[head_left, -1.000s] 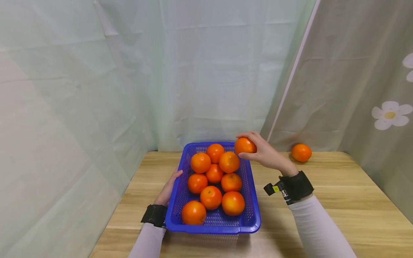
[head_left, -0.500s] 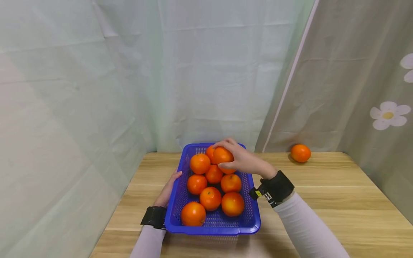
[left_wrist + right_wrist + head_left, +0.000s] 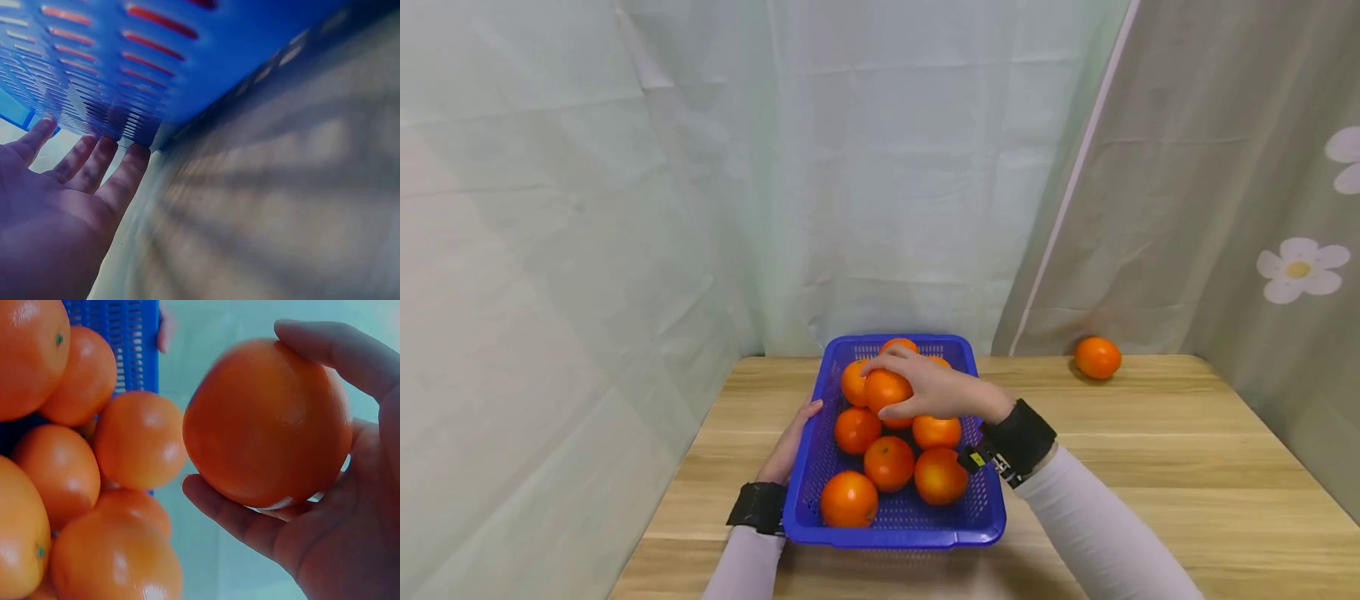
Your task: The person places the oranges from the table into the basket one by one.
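An orange sits in the grip of my right hand, thumb on one side and fingers on the other. In the head view that orange is above the middle of a blue plastic basket, over other oranges and partly covering them. Several oranges, such as a front-left orange, lie in the basket. At the basket's left side is my left hand. The left wrist view shows its fingers fairly straight, their tips touching the slotted wall.
A single orange lies on the wooden table at the back right, near the curtain. Pale curtains hang behind and to the left of the table. A grey curtain with flowers is on the right.
My right hand has carried its orange leftward from the basket's back-right corner to over the middle, slightly nearer me. The left hand and the basket stay in place.
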`<state>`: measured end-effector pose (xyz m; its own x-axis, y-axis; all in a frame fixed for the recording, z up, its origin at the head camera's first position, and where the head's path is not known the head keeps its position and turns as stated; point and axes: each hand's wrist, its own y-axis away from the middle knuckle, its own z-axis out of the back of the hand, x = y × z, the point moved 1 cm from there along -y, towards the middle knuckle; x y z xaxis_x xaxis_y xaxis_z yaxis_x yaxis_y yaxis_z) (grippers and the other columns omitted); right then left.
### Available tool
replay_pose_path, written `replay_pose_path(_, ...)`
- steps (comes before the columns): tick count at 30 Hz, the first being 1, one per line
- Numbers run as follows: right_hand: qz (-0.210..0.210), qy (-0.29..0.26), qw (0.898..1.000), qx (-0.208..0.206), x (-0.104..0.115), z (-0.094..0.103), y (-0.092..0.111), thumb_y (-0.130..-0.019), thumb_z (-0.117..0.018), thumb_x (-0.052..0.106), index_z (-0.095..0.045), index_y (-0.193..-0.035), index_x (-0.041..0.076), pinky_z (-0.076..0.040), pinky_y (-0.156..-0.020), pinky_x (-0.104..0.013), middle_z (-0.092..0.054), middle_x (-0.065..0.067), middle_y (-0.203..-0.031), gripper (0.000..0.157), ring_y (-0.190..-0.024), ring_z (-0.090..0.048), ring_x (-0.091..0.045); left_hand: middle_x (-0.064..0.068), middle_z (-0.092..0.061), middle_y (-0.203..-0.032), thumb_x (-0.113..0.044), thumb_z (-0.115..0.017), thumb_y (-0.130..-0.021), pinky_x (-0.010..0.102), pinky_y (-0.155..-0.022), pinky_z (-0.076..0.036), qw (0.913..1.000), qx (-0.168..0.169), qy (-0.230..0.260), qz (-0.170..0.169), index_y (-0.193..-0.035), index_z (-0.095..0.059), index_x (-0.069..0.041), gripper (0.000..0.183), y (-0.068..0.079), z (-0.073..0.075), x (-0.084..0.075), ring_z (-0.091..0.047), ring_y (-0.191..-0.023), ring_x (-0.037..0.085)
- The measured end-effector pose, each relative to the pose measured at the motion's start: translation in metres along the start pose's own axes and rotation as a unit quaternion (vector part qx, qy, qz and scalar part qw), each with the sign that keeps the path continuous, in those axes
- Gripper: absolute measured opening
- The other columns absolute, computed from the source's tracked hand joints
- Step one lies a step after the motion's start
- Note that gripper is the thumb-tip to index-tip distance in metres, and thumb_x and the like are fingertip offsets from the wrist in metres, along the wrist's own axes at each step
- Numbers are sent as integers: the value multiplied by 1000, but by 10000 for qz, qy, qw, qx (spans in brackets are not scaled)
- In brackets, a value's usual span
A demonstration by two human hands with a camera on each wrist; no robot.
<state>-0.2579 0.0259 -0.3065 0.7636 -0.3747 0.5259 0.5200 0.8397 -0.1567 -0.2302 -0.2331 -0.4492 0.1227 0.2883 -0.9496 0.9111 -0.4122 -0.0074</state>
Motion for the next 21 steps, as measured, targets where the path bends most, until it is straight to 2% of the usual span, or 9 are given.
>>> replay_pose_path(4,101,247,9994,203,5,-9,-5,-88,-67,40,-46,-137,23,-49,-89,-34,-41,-5,-140,55,-113,-47,-17,8,-5,-160,-41,-19,-106,59,-110,-23,10000,8,-46,-30,-153,3,-38,51,-1,-2,1,-17,-141,35)
replay_pose_path(7,229,258,9990,299,9,-15,-8,-89,-67,36,-48,-134,25,-48,-92,-34,-42,-1,-139,50,-116,-44,-15,9,-7,-160,-42,-20,-106,59,-110,-25,9999,-86,-93,2,-153,1,-38,52,-2,-3,1,-19,-140,36)
replay_pose_path(10,357,269,9982,404,10,-23,-12,-89,-68,32,-49,-132,27,-46,-94,-31,-45,2,-134,48,-116,-43,-13,10,-9,-159,-42,-20,-106,58,-109,-26,9998,-139,-117,9,-153,1,-38,52,-2,-3,1,-21,-139,36)
replay_pose_path(14,417,286,9969,609,12,-32,-15,-89,-68,30,-47,-136,25,-45,-95,-29,-46,3,-131,52,-113,-44,-11,12,-10,-158,-44,-20,-105,59,-108,-28,9998,-127,-134,44,-153,1,-37,52,-1,-3,0,-24,-138,39)
replay_pose_path(21,301,336,9959,779,12,-45,-20,-87,-70,29,-45,-139,22,-46,-93,-27,-44,3,-129,57,-109,-46,-11,11,-10,-158,-44,-18,-105,59,-108,-27,9999,-97,-58,77,-152,2,-40,51,-2,-4,-1,-22,-138,38)
